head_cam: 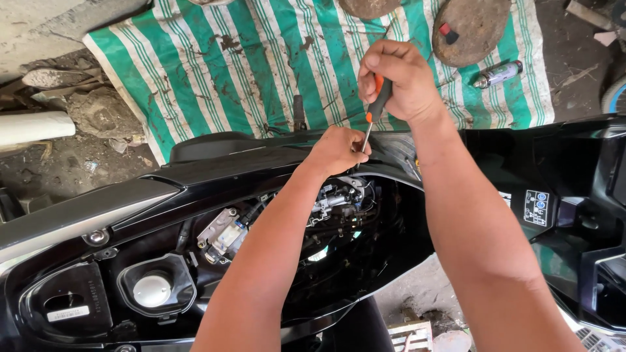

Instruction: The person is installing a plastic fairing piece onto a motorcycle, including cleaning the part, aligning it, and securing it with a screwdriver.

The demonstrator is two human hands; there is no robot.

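Note:
My right hand grips an orange-and-black-handled screwdriver, its metal shaft pointing down at the far rim of a black scooter body. My left hand is closed beside the screwdriver tip, resting on that rim; what it pinches is hidden. Below my arms the opened body shows wiring and metal engine parts and a round white cap.
A green-and-white striped mat lies on the dirt floor beyond the scooter, carrying two round rusty discs and a small spray can. A white pipe and rubble lie at left. A black panel with stickers is at right.

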